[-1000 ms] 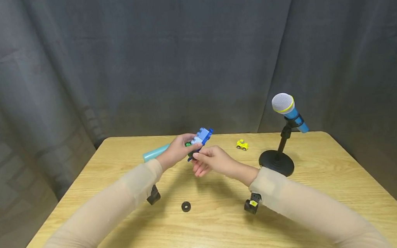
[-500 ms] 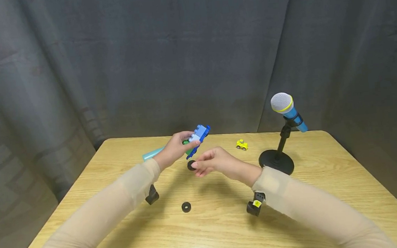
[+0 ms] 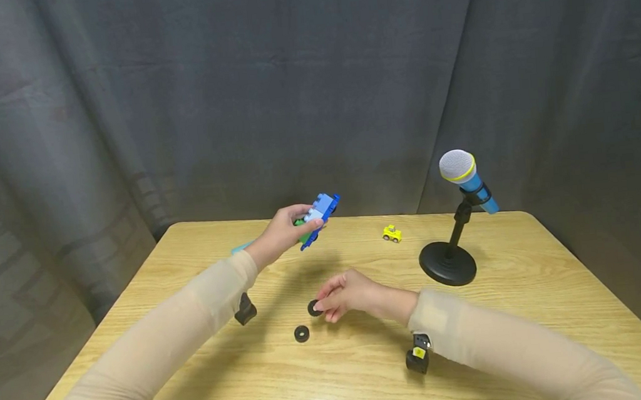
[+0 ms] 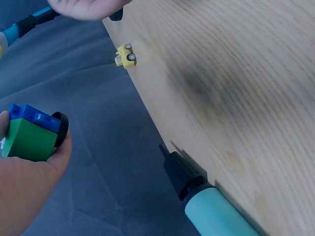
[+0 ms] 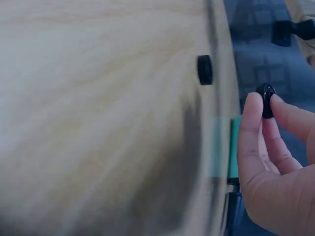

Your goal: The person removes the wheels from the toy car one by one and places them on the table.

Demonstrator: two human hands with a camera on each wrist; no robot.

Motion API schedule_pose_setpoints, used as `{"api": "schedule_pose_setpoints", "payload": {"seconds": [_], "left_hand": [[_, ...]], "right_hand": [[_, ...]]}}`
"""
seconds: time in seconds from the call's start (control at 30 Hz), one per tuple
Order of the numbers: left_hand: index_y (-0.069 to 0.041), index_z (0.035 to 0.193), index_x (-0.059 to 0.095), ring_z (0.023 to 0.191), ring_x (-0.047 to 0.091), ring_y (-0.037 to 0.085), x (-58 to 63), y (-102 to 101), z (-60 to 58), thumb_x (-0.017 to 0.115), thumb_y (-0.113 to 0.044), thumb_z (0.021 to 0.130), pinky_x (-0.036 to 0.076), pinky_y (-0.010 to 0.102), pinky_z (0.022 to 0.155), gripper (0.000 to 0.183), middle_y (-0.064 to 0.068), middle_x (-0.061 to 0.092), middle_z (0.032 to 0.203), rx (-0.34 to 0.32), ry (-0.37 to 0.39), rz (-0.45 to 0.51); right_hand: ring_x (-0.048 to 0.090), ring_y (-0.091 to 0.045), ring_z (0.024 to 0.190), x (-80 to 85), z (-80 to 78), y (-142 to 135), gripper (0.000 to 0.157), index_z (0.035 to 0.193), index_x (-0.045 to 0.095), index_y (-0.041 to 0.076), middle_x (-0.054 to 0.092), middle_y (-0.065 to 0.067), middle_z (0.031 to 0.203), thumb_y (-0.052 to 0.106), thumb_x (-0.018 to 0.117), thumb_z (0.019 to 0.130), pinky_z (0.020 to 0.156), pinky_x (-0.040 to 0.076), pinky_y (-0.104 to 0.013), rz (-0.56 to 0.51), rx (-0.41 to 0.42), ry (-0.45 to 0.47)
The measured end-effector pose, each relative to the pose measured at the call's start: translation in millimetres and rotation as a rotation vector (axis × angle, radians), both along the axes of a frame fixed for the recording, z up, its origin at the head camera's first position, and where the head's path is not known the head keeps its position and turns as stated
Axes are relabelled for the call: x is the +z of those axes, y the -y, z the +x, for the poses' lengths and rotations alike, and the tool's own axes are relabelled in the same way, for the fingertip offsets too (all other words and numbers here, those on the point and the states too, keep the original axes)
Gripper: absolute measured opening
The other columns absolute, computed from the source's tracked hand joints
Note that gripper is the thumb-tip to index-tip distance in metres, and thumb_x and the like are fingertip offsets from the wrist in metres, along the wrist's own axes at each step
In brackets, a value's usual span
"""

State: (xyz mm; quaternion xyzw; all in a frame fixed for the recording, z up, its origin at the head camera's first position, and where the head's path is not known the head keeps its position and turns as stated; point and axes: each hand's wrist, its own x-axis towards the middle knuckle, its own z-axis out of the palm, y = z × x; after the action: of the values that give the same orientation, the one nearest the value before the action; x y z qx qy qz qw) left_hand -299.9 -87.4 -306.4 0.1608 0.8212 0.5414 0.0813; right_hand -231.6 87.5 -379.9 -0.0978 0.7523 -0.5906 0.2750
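Right wrist cam: blk ring [image 5: 266, 102] pinched btwn tips, R fingers [image 5: 251, 130].

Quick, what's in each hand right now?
Left hand: closed, holding the blue and green block toy.
Right hand: closed, pinching a small black tire between thumb and finger.

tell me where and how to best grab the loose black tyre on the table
Probably best to pinch the loose tyre across opposite sides of its outer edge, coming down from above and slightly from the left. It lies flat on the table, hole facing up, with its rim exposed, and the held tyre is beyond it to the right.
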Motion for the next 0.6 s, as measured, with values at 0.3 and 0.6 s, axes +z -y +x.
{"api": "schedule_pose_setpoints", "payload": {"seconds": [0.3,0.6], "left_hand": [[-0.004,0.142,0.045,0.118,0.058,0.026,-0.4,2,2.5,0.063,-0.032,0.095,0.046,0.044,0.102,0.057,0.015,0.057,0.134,-0.001,0.004,-0.033],[-0.005,0.14,0.047,0.116,0.059,0.026,-6.0,4,5.0,0.065,-0.032,0.093,0.047,0.044,0.101,0.057,0.014,0.058,0.133,-0.019,0.016,-0.053]], "right_hand": [[0.064,-0.01,0.058,-14.5,15.9,0,0.011,0.089,0.073,-0.004,0.073,-0.012,0.077,0.005,0.074,0.084,0.063,0.058,-0.029,0.152,0.029,-0.105],[0.063,-0.009,0.057,-17.3,24.0,4,0.007,0.084,0.076,0.0,0.073,-0.006,0.076,0.006,0.077,0.081,0.058,0.056,-0.026,0.221,0.029,-0.207]]}}
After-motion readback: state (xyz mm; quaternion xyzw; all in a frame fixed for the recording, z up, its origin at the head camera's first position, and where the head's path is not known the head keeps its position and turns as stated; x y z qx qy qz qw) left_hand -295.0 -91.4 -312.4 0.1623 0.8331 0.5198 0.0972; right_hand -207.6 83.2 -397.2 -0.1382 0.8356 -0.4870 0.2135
